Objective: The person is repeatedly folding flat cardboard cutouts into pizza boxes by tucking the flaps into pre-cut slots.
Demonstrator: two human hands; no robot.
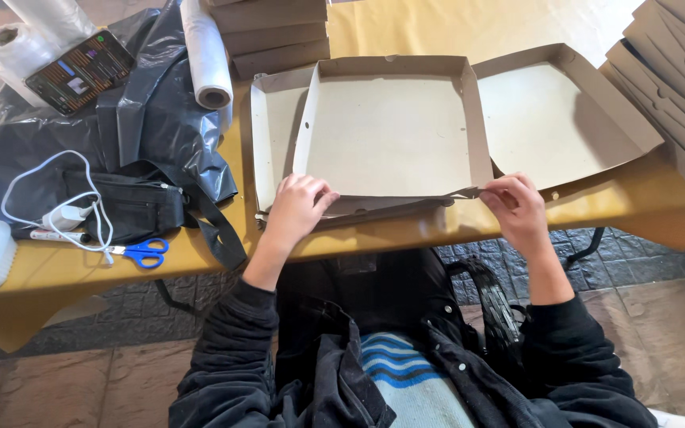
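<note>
Left hand (299, 208) is curled, fingers bent down onto the near front flap of the flat cardboard pizza box (390, 131), pressing on its edge at centre frame; thumb tucked, no wide spread. Right hand (517, 208) is narrowly pinched, fingertips gripping the right end of that same front flap, where the corner tab sticks out. Both hands sit at the near edge of the counter (660, 210), well apart, one at each end of the flap.

The box lies open and flat at centre of the frame, inside face up, its long axis running left to right across the picture. The base tray has its side walls standing; the lid half (556, 119) extends off to the upper right, tilted a little. The front flap points toward the person, lying low along the counter edge.

Left of frame: black plastic bag (160, 119) with a black pouch (132, 210) on it, white charger cable (57, 210), blue-handled scissors (143, 252) just beside the pouch strap. Upper left: a smartphone (79, 71) resting on rolls of clear plastic film (206, 51). Stack of folded boxes (275, 32) at top centre, another stack (675, 71) at the right edge. Person wears a dark jacket.
</note>
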